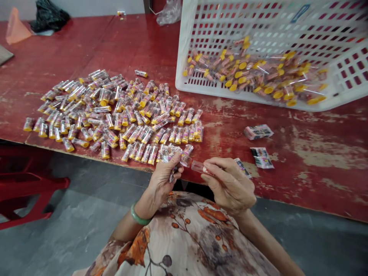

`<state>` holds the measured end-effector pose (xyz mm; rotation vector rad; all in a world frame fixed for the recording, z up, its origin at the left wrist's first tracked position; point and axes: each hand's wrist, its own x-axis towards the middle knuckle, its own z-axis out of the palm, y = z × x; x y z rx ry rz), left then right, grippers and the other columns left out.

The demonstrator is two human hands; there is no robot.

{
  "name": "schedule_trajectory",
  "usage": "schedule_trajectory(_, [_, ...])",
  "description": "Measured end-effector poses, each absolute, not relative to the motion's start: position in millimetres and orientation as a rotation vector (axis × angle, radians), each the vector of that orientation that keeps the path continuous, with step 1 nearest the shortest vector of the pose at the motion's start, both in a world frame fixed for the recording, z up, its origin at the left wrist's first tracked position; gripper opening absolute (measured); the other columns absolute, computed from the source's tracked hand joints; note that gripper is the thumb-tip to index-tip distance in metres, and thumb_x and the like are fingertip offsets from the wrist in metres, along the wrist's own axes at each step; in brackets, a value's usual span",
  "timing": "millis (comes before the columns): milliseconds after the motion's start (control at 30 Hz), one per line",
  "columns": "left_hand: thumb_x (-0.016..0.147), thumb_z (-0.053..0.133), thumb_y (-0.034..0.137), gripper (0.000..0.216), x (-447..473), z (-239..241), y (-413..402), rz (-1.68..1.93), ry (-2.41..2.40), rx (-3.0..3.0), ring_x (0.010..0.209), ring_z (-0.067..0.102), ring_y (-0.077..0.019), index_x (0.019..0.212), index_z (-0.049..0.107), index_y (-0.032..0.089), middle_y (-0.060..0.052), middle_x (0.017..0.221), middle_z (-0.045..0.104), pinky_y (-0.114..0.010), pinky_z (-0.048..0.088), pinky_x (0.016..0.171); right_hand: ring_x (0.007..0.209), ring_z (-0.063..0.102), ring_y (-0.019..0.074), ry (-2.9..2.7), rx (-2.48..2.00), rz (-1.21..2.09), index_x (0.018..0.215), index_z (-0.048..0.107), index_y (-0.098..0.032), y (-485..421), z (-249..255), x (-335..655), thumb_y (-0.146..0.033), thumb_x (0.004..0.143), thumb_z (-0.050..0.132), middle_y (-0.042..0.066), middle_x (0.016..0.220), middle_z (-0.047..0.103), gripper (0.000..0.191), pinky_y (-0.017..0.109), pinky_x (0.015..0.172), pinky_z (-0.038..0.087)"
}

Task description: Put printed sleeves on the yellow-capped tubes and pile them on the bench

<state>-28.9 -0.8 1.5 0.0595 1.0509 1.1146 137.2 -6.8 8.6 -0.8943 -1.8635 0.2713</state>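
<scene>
My left hand (165, 174) is closed on a bunch of small printed slips (169, 153) at the table's front edge. Part of the bunch is hidden behind my thumb and fingers. Pinched in my right hand (228, 184) is a small clear plastic tube (197, 166), its end pointing left towards the slips. Something pale shows at my right fingertips, too small to make out. To the left spreads a large pile of small clear tubes (115, 111) with yellow caps and printed labels inside. Some near my left hand lie in neat rows.
A white plastic basket (181, 50) at the back right holds many yellow-capped tubes. Bundles of printed slips (258, 132) lie on the red table (301, 168) to the right. Behind are a black plastic bag (48, 17) and an orange funnel-like piece (17, 28). A red stool (28, 184) stands left.
</scene>
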Motion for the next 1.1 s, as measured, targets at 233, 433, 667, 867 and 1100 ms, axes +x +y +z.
schedule_trajectory(233, [0.052,0.087,0.035,0.037,-27.8,6.1,-3.1,1.054,1.083,0.056,0.047,0.052,-0.0048,0.065,0.061,0.012,0.001,0.060,0.058,-0.014,0.032,0.038,0.086,0.063,0.0212,-1.988,-0.871,0.207,0.118,0.059,-0.027,-3.9,-0.7,135.7,-0.011,0.081,0.062,0.007,0.098,0.066,0.040,0.038,0.070,0.054])
schedule_trajectory(433, [0.055,0.086,0.036,0.034,-24.3,-1.8,-6.7,1.203,1.127,0.211,0.045,0.052,-0.0059,0.059,0.061,0.012,0.002,0.051,0.057,-0.017,0.034,0.041,0.084,0.065,0.0215,-1.964,-0.927,0.137,0.117,0.055,-0.023,-9.3,-4.4,126.4,-0.012,0.079,0.066,0.008,0.094,0.067,0.041,0.038,0.070,0.057])
schedule_trajectory(667, [0.052,0.087,0.028,0.031,-23.6,0.3,-8.3,1.199,1.059,0.230,0.050,0.052,-0.0061,0.070,0.067,0.013,0.002,0.062,0.062,-0.019,0.041,0.048,0.094,0.065,0.0209,-1.894,-0.922,0.093,0.121,0.055,-0.028,-8.9,-20.8,114.9,-0.011,0.079,0.068,0.008,0.106,0.065,0.047,0.035,0.076,0.058])
schedule_trajectory(867, [0.052,0.087,0.026,0.028,-29.8,0.4,-4.5,1.159,1.078,0.198,0.054,0.053,-0.0050,0.070,0.068,0.016,0.003,0.066,0.063,-0.017,0.044,0.053,0.116,0.055,0.0244,-2.118,-0.819,0.694,0.132,0.049,-0.023,-1.2,0.2,137.8,-0.023,0.090,0.053,0.015,0.133,0.049,0.042,0.042,0.090,0.052])
schedule_trajectory(1100, [0.051,0.087,0.024,0.032,-23.3,4.7,-9.9,0.998,1.008,0.330,0.058,0.057,-0.0092,0.077,0.070,0.015,-0.001,0.072,0.066,-0.021,0.046,0.055,0.082,0.059,0.0163,-1.842,-0.872,0.688,0.125,0.053,-0.024,0.9,-0.3,138.5,-0.017,0.079,0.068,0.008,0.107,0.056,0.048,0.035,0.076,0.053])
